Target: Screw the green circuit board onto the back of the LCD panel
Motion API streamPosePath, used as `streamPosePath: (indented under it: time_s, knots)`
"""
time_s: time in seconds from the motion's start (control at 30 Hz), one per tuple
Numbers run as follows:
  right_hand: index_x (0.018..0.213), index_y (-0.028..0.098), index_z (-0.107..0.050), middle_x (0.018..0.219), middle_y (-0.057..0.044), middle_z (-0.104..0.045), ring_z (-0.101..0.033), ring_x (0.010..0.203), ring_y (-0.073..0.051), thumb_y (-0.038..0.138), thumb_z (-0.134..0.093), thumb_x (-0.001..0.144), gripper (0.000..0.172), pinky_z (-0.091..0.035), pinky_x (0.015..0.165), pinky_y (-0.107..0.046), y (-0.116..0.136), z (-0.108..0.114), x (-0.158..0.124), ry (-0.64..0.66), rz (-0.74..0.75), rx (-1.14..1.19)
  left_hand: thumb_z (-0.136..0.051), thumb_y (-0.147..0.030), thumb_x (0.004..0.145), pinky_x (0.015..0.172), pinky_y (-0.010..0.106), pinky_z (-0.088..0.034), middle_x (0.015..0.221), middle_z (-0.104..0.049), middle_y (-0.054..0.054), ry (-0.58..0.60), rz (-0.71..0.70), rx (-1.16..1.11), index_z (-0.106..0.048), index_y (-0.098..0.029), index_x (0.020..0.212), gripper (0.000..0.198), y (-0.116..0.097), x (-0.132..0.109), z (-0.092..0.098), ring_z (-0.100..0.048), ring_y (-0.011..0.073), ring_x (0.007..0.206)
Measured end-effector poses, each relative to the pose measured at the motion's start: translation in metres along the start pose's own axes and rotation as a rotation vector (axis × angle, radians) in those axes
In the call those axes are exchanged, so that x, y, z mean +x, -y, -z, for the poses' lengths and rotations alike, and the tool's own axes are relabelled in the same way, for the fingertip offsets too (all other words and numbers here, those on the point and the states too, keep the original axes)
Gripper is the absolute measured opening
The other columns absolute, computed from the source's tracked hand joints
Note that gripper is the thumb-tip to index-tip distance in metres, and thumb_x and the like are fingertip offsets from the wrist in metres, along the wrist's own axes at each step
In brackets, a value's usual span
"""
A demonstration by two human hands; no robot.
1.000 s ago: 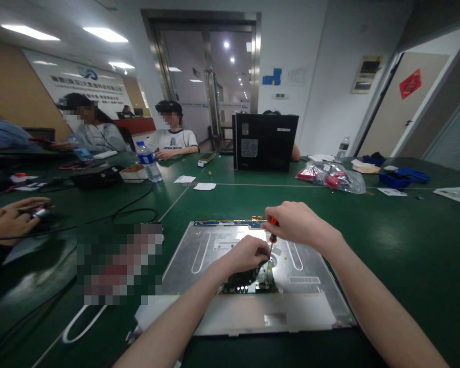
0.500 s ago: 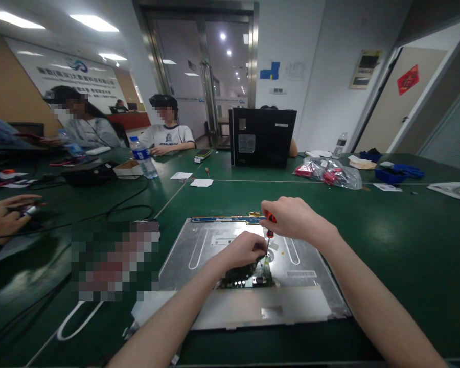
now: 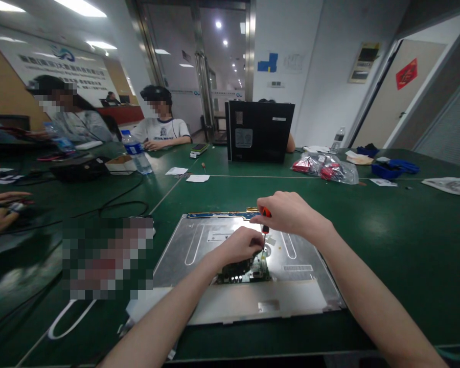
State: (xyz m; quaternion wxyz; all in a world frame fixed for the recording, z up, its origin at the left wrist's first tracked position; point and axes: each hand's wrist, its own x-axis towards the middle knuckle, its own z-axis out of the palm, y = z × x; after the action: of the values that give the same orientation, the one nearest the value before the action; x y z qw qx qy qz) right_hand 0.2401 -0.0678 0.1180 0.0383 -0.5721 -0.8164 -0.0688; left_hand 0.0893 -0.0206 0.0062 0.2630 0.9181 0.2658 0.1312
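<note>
A flat silver display panel (image 3: 172, 255) lies back side up before me, with a narrow blue circuit strip (image 3: 214, 215) along its far edge. Near its middle is a green circuit board (image 3: 259, 272), partly covered by my left hand. My right hand (image 3: 291, 212) is closed round the red and black handle of a screwdriver (image 3: 266, 229), which stands nearly upright, shaft down toward the board. Beside the shaft, my left hand (image 3: 241, 244) has its fingertips pinched together over the board. What they hold, if anything, is hidden.
A blurred-out item with a white strap (image 3: 72, 319) lies left of the panel, near black cables (image 3: 118, 207). Another person's hand (image 3: 2, 212) is at the left edge. Farther back are a water bottle (image 3: 137, 152), a black computer case (image 3: 260, 132) and a plastic bag (image 3: 325, 167).
The whole view has shifted slightly, so things appear a little further left and higher. Both hands keep their places at the board, and the screwdriver stays in my right hand.
</note>
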Motion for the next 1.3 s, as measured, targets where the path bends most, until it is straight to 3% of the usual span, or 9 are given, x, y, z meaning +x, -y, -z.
streamPosePath:
  time_s: [0.17,0.37,0.47,0.53,0.6,0.8,0.97,1.07,1.3]
  knots:
    - [0.094,0.021,-0.056,0.076,-0.003,-0.064,-0.054,0.062,-0.015,0.032,-0.055,0.08,0.018,-0.022,0.049,-0.025,-0.0009,0.0017,-0.0035,0.012,0.055,0.017,-0.055,-0.006,0.073,0.065,0.021,-0.04,0.075,-0.07,0.003,-0.004,0.007,-0.043,-0.069,-0.014,0.076,0.017,0.0001,-0.0001,-0.0004,-0.061,0.0144,0.069]
    - [0.081,0.021,-0.06,0.071,-0.005,-0.063,-0.055,0.061,-0.016,0.058,-0.047,0.084,0.039,-0.022,0.049,-0.027,0.0011,0.0019,-0.001,-0.006,-0.022,-0.014,-0.055,-0.005,0.073,0.064,0.021,-0.04,0.073,-0.069,0.003,-0.013,-0.01,-0.032,-0.069,-0.014,0.074,0.017,0.0004,0.0003,-0.0004,-0.06,0.0145,0.068]
    - [0.082,0.021,-0.06,0.07,-0.004,-0.063,-0.054,0.061,-0.015,0.049,-0.046,0.088,0.032,-0.021,0.049,-0.027,0.0016,0.0015,0.0,0.006,-0.019,-0.005,-0.054,-0.005,0.072,0.063,0.021,-0.039,0.071,-0.069,0.002,-0.008,0.001,-0.039,-0.069,-0.014,0.074,0.017,0.0007,0.0006,-0.0006,-0.059,0.0143,0.066]
    - [0.09,0.022,-0.059,0.073,-0.003,-0.063,-0.054,0.061,-0.015,0.038,-0.05,0.085,0.019,-0.021,0.049,-0.027,0.0005,0.0013,-0.001,0.0,0.005,0.002,-0.054,-0.006,0.073,0.064,0.021,-0.04,0.072,-0.069,0.002,-0.002,0.008,-0.049,-0.069,-0.015,0.075,0.017,0.0006,0.0006,-0.0006,-0.06,0.0144,0.067]
    - [0.094,0.022,-0.057,0.075,-0.002,-0.064,-0.053,0.061,-0.014,0.033,-0.054,0.08,0.018,-0.022,0.048,-0.026,-0.0011,0.0012,-0.0024,-0.009,0.023,0.01,-0.054,-0.006,0.073,0.064,0.022,-0.04,0.074,-0.07,0.002,-0.003,0.013,-0.048,-0.069,-0.015,0.075,0.017,0.0,0.0004,-0.0005,-0.061,0.0147,0.068]
    - [0.083,0.021,-0.06,0.072,-0.004,-0.063,-0.054,0.061,-0.016,0.056,-0.05,0.083,0.037,-0.022,0.049,-0.027,-0.0035,0.001,-0.001,0.0,-0.025,-0.003,-0.054,-0.005,0.072,0.064,0.022,-0.04,0.072,-0.069,0.003,-0.006,0.004,-0.021,-0.068,-0.014,0.075,0.017,-0.001,0.0003,-0.0003,-0.061,0.0147,0.068]
    - [0.091,0.022,-0.058,0.074,-0.003,-0.064,-0.054,0.062,-0.015,0.039,-0.05,0.084,0.02,-0.021,0.049,-0.027,-0.0027,0.0012,-0.0021,-0.002,0.007,0.005,-0.054,-0.006,0.072,0.063,0.021,-0.04,0.071,-0.07,0.002,-0.009,0.013,-0.029,-0.068,-0.015,0.074,0.016,0.0001,0.0005,-0.0017,-0.061,0.0142,0.066]
    - [0.094,0.022,-0.056,0.078,-0.003,-0.064,-0.054,0.064,-0.015,0.033,-0.053,0.08,0.019,-0.021,0.049,-0.026,-0.003,0.0014,-0.0044,-0.016,0.035,0.008,-0.054,-0.006,0.073,0.064,0.021,-0.041,0.074,-0.07,0.002,-0.014,0.015,-0.036,-0.068,-0.015,0.074,0.017,0.0003,0.0001,-0.002,-0.061,0.0143,0.067]
    - [0.086,0.022,-0.057,0.072,-0.004,-0.063,-0.053,0.061,-0.016,0.053,-0.05,0.083,0.033,-0.021,0.048,-0.027,-0.0045,-0.0005,-0.0009,-0.012,-0.013,-0.005,-0.053,-0.006,0.073,0.063,0.022,-0.04,0.073,-0.069,0.002,-0.01,0.007,-0.01,-0.068,-0.014,0.076,0.017,0.0007,0.0001,-0.0013,-0.06,0.0149,0.067]
